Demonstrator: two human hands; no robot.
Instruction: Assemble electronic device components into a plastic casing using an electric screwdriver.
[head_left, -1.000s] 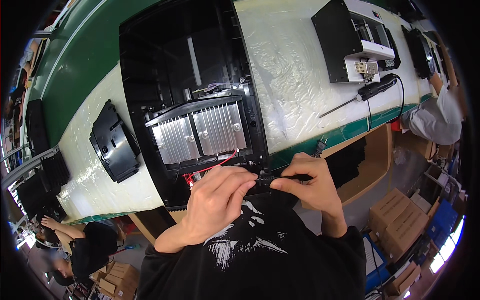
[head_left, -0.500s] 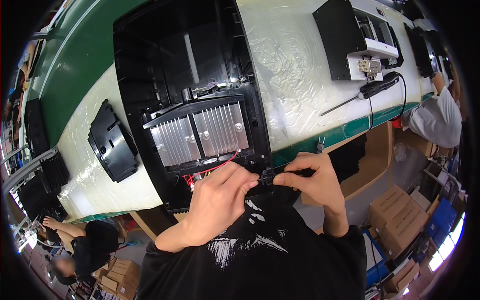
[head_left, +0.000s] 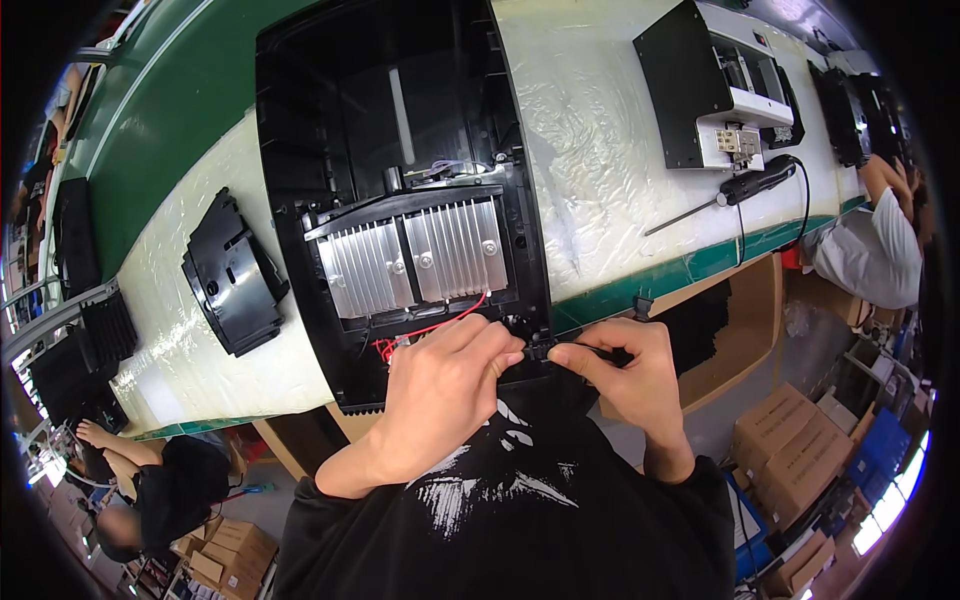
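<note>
A big black plastic housing (head_left: 283, 190) lies in front of me, with two silver finned heat sinks (head_left: 455, 255) inside it. My left hand (head_left: 445, 375) is closed in a pinch at the housing's near right corner; what its fingertips hold is hidden. Just to the right, my right hand (head_left: 630, 370) pinches a black power cord (head_left: 597, 350) between thumb and index finger. Between the fingertips of both hands sits a small black fitting (head_left: 540, 350) at the housing's edge. The cord's plug (head_left: 643, 308) shows above my right knuckles. Thin red wires (head_left: 440, 327) run below the heat sinks, partly behind my left hand.
A curved black plastic part (head_left: 235, 275) lies left of the housing. On the right are a corded electric screwdriver (head_left: 750, 185) and a black-and-white machine (head_left: 690, 90). Other people sit at both sides. Cardboard boxes (head_left: 795, 440) stand on the floor at the right.
The housing appears a little farther right and away from me. The plug hangs slightly lower, nearer my right knuckles. Both hands keep their pinch at the same corner.
</note>
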